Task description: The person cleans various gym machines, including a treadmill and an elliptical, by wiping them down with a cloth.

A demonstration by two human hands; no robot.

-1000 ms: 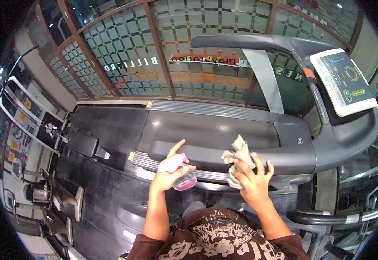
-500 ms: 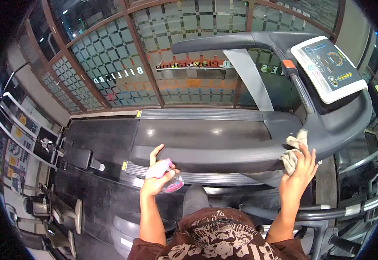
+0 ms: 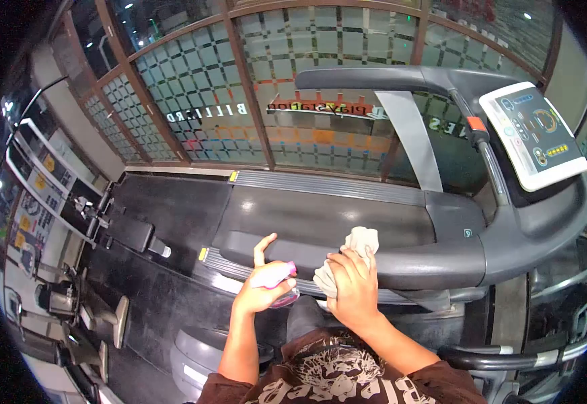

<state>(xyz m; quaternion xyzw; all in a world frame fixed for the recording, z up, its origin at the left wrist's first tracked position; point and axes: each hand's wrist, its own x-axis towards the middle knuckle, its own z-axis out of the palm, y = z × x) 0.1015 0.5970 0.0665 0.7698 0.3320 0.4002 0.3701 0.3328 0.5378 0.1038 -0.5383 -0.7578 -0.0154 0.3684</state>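
My left hand (image 3: 256, 293) is wrapped round a spray bottle (image 3: 281, 273) with a pink and white trigger head, its index finger sticking up. The clear lower part of the bottle shows only in part behind the hand. My right hand (image 3: 355, 291) grips a crumpled pale cloth (image 3: 362, 241), which overlaps the near grey handrail (image 3: 428, 264) of a treadmill. Both hands are close together at the near side of this rail, with the bottle left of the cloth. Past the rail lies the dark running belt (image 3: 307, 210).
The treadmill console (image 3: 534, 135) stands at the upper right, beside a bar with an orange piece (image 3: 475, 124). Behind runs a glass partition (image 3: 327, 47) with brown frames. A weight bench (image 3: 132, 236) and other gym machines stand left; black tubing (image 3: 502, 358) is lower right.
My right hand has slid the cloth left along the handrail, from near the console end to beside my left hand. The left hand still holds the bottle. The view has shifted slightly.
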